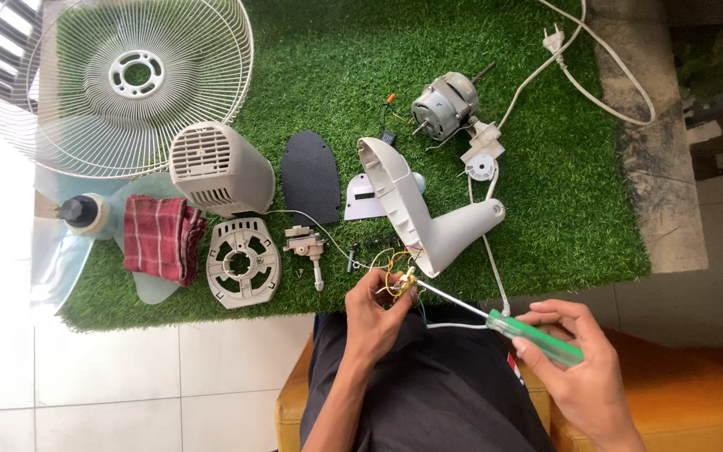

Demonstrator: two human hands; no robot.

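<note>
My left hand [376, 311] pinches a small brass-coloured switch part [403, 280] with yellow and red wires, close to my lap. My right hand [576, 368] grips a screwdriver with a green see-through handle [535, 338]; its metal shaft [452, 300] points left and its tip touches the small part. Just above, the white fan neck housing [424, 209] lies on the green turf mat [571, 184], with wires running from it to the part.
On the mat lie a fan motor [443, 105], a white power cord with plug [596, 75], a wire fan guard [119, 79], a ribbed motor cover [219, 167], a round bracket [243, 261], a red checked cloth [161, 237], a dark plate [310, 176], loose screws [353, 251].
</note>
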